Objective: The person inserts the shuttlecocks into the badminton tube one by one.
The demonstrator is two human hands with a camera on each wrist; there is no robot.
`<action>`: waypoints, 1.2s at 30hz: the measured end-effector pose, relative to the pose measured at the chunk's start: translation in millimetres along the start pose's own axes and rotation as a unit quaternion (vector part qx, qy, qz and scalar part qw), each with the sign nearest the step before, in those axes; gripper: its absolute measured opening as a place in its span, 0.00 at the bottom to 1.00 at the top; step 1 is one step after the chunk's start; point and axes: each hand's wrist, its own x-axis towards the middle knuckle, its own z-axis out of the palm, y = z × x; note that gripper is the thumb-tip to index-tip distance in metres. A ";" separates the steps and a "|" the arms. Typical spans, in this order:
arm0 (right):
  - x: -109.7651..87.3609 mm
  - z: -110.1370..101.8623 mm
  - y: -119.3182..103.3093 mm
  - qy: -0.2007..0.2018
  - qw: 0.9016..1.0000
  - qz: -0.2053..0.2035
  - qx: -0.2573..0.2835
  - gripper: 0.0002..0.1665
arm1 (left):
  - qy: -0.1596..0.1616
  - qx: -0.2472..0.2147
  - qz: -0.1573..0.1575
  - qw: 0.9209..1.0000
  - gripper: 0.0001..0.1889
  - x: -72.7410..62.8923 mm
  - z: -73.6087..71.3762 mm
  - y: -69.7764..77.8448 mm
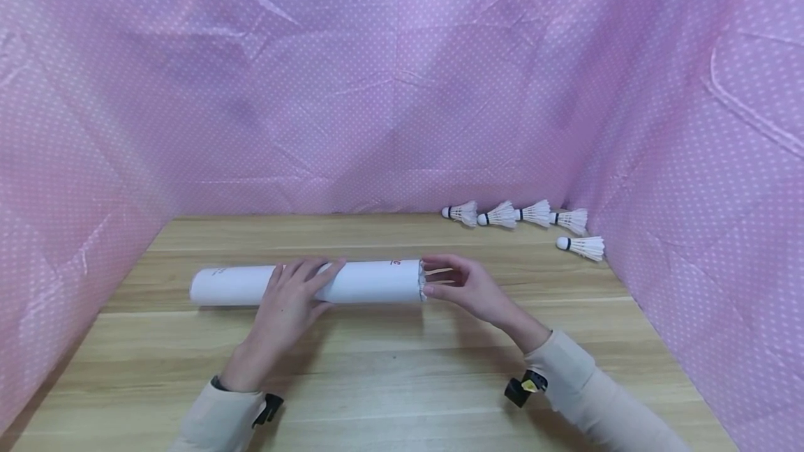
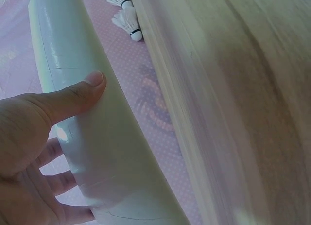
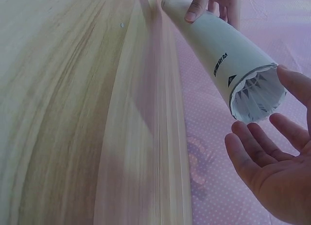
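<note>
A long white shuttlecock tube [image 1: 370,283] lies level across the head view, over the wooden table. My left hand [image 1: 292,298] grips it near the middle; in the left wrist view the thumb [image 2: 77,96] crosses the near side and the other fingers reach round behind. Its right end is uncapped, and white feathers [image 3: 257,96] of a shuttlecock show just inside the rim. Around that end, my right hand [image 1: 467,288] has its fingers spread and loosely bent, thumb and fingertips right at the rim, with nothing held in the palm.
Several white shuttlecocks [image 1: 500,215] lie in a row at the table's back right. One more shuttlecock [image 1: 581,247] lies in front of them by the right edge. Pink dotted cloth [image 1: 377,89] walls in the back and sides of the wooden table [image 1: 389,382].
</note>
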 end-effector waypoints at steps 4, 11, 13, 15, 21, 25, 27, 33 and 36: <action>-0.1 0.9 -1.4 0.001 1.000 0.001 0.002 0.32 | -0.001 0.001 0.002 1.000 0.44 0.5 0.0 0.2; -0.9 1.9 -4.7 0.005 1.000 0.000 0.000 0.31 | 0.001 -0.001 -0.001 1.000 0.43 1.0 -0.7 2.1; -1.0 2.5 -6.0 0.008 1.000 0.002 -0.002 0.31 | -0.002 0.001 -0.003 1.000 0.43 1.8 -1.6 3.0; -0.9 3.0 -6.9 0.010 1.000 0.002 -0.003 0.32 | -0.005 0.002 -0.006 1.000 0.43 2.5 -1.9 3.6; -0.7 2.9 -6.1 0.014 1.000 0.001 -0.006 0.32 | 0.002 0.001 -0.008 1.000 0.43 4.0 -1.7 4.7; -0.4 2.7 -4.1 0.012 1.000 -0.005 0.000 0.32 | 0.008 -0.001 -0.001 1.000 0.43 4.3 -0.8 3.7; -0.6 2.9 -3.2 0.011 1.000 -0.005 0.005 0.32 | 0.008 0.001 0.001 1.000 0.44 4.4 -0.6 3.2; 0.7 2.8 3.5 0.007 1.000 -0.006 0.012 0.31 | -0.003 0.008 0.008 1.000 0.44 4.9 0.7 0.4; 0.5 0.8 7.0 0.002 1.000 -0.008 0.016 0.31 | -0.008 0.008 0.009 1.000 0.44 4.5 1.8 -0.8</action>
